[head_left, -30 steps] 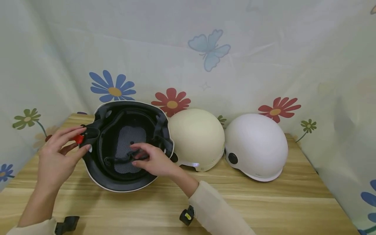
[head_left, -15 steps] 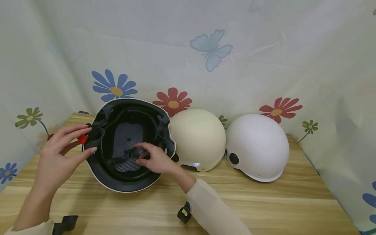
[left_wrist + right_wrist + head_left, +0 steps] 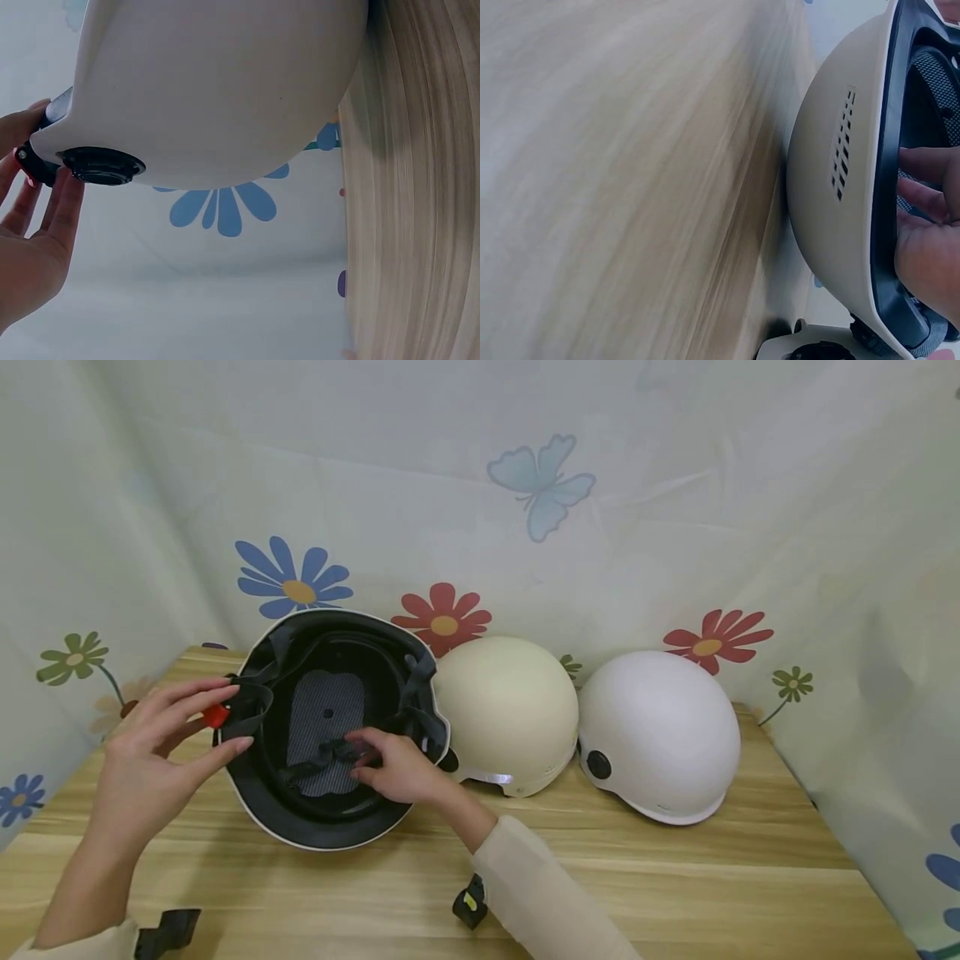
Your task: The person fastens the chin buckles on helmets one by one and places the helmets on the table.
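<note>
Toward the back left corner of the pale wooden table (image 3: 675, 885), an upturned white helmet with a black padded lining (image 3: 330, 827) is lying open side up, just beside a cream helmet (image 3: 506, 710) and, further along the back edge, a white helmet (image 3: 660, 731). The person's left hand (image 3: 146, 760) is pinching the red buckle piece (image 3: 216, 716) of the black chin strap (image 3: 251, 708) at the helmet's left rim, its fingers curled lightly round it. The right hand (image 3: 397, 768) is reaching inside the shell, its fingertips gripping the other black strap end (image 3: 330, 752) over the mesh pad. Judging from this, the step is going best if both strap halves are being kept flat and untwisted, with the shell resting steadily on the table while the ends are being drawn together.
</note>
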`<state>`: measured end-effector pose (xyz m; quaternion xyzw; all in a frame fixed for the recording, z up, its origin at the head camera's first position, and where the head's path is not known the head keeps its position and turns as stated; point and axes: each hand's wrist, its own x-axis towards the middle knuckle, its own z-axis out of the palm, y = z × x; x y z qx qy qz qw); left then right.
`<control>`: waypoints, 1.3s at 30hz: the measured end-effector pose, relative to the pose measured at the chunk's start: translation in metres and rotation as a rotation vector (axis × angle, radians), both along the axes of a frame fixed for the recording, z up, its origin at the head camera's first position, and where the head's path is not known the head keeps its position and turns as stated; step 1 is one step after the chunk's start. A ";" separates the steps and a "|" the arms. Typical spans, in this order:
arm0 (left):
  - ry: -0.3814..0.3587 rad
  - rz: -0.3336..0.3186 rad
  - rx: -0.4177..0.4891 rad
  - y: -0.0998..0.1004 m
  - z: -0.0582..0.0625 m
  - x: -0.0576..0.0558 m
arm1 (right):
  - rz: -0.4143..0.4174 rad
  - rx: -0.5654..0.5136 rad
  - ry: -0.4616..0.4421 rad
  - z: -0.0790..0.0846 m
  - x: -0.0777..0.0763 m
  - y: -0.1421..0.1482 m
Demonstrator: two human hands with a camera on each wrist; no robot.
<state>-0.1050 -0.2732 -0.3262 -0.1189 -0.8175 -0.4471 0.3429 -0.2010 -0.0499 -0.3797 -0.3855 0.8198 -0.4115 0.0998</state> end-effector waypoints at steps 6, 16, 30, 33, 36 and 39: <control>-0.010 0.011 -0.006 0.001 0.002 0.000 | 0.021 -0.059 -0.025 -0.003 0.000 0.004; -0.026 0.033 0.022 -0.005 -0.006 -0.006 | 0.112 -0.230 -0.173 0.010 0.006 0.016; -0.146 0.101 0.068 -0.018 -0.016 -0.011 | 0.161 -0.326 -0.073 0.038 0.007 0.045; -0.155 0.110 0.075 -0.019 -0.017 -0.011 | 0.147 -0.325 -0.058 0.043 0.008 0.051; -0.167 0.117 0.076 -0.020 -0.017 -0.010 | 0.114 -0.312 -0.057 0.046 0.009 0.058; -0.171 0.122 0.068 -0.020 -0.016 -0.010 | 0.092 -0.297 -0.048 0.049 0.011 0.064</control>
